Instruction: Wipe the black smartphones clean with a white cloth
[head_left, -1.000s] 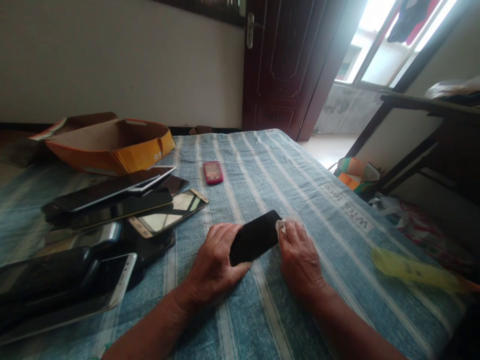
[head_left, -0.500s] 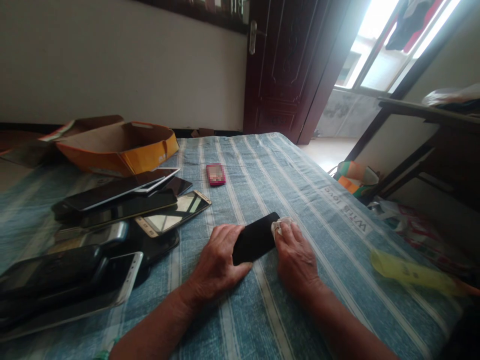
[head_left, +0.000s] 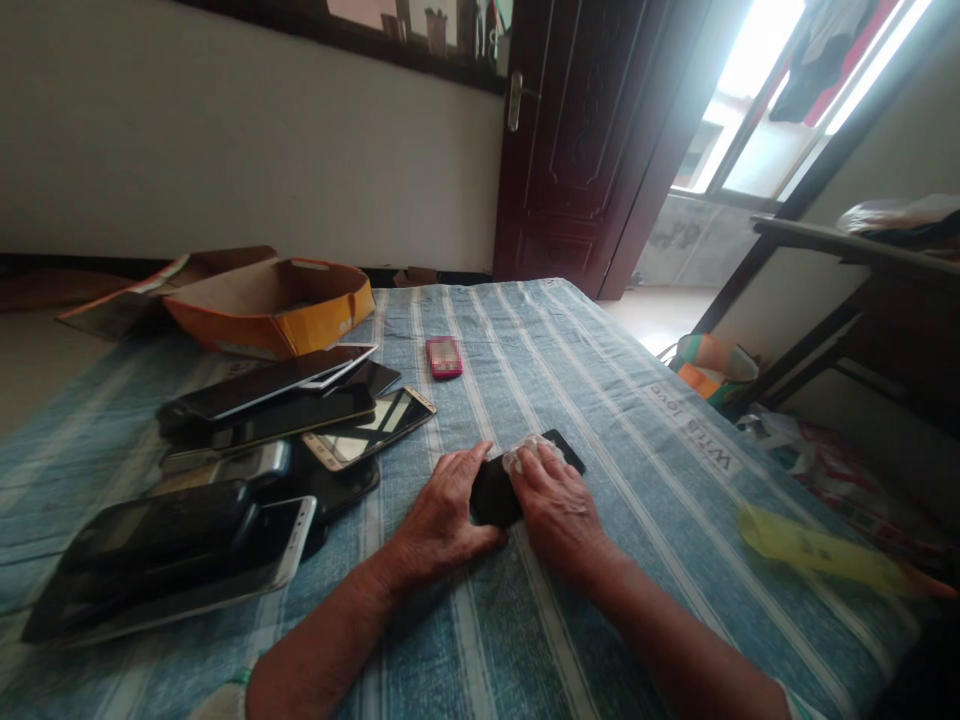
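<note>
A black smartphone point(head_left: 495, 492) lies on the striped blue cloth point(head_left: 510, 390) in front of me. My left hand point(head_left: 446, 505) grips its near left end between thumb and fingers. Over the phone's middle, my right hand point(head_left: 551, 495) presses a crumpled white wipe point(head_left: 534, 450) against the screen with its fingertips. The phone's far right corner shows beyond those fingers; the part beneath the hand is hidden.
Several old phones point(head_left: 225, 530) are heaped on the left, with a gold phone point(head_left: 371, 428) at the heap's edge. Behind them stands an open orange cardboard box point(head_left: 300, 320). A small pink-framed item point(head_left: 444, 357) lies farther back. A yellow sleeve-like thing point(head_left: 817, 550) is at right.
My right hand has slid the wipe leftward from the phone's right end to its middle. The left hand keeps its grip. The view has shifted slightly.
</note>
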